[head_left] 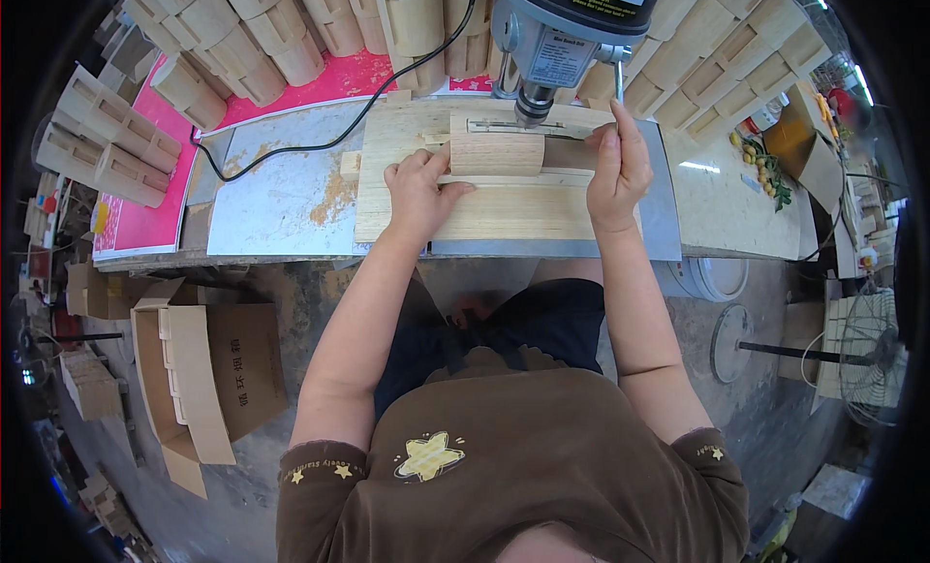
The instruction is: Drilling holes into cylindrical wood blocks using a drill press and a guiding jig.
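A pale wooden block (499,154) with a rounded face and a slot along its far side lies in a flat wooden jig (387,209) on the bench. My left hand (418,190) grips the block's left end, its thumb stretched along the near side. Above the block's far edge is the chuck (533,106) of a bench drill (557,54); the bit's tip is too small to make out. At the drill's right, my right hand (620,171) is closed at the lower end of the metal feed lever (620,78), fingers raised and bent.
Stacked wooden pieces (412,20) line the back on pink sheeting (140,209). A black cable (363,112) crosses the left of the bench, near sawdust (334,197). Below stand an opened cardboard box (247,369), a white bucket (712,277) and a fan (867,355). Yellow fruit (765,171) lies right.
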Demonstrator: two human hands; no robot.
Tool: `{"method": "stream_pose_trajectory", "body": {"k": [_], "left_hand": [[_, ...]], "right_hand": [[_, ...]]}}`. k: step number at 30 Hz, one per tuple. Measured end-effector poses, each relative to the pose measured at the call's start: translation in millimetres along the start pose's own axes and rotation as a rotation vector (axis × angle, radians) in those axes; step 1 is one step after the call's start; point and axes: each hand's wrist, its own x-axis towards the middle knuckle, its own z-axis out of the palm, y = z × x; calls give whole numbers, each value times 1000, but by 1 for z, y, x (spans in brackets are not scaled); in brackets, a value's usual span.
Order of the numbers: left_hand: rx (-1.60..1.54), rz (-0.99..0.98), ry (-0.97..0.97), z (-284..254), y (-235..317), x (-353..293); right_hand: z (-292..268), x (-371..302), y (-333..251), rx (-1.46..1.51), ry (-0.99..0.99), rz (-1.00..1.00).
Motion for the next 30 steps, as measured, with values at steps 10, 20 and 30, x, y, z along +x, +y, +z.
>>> {"method": "stream_pose_trajectory", "body": {"k": [10,20,30], "left_hand": [[40,26,31,-3,-3,-3],[-24,0,8,23,32,7],[-2,-2,-30,20,26,3]], "right_hand": [[-27,93,-56,-227,6,21],[0,204,-11,-631,-268,98],[-42,86,-64,-177,-181,138]]}}
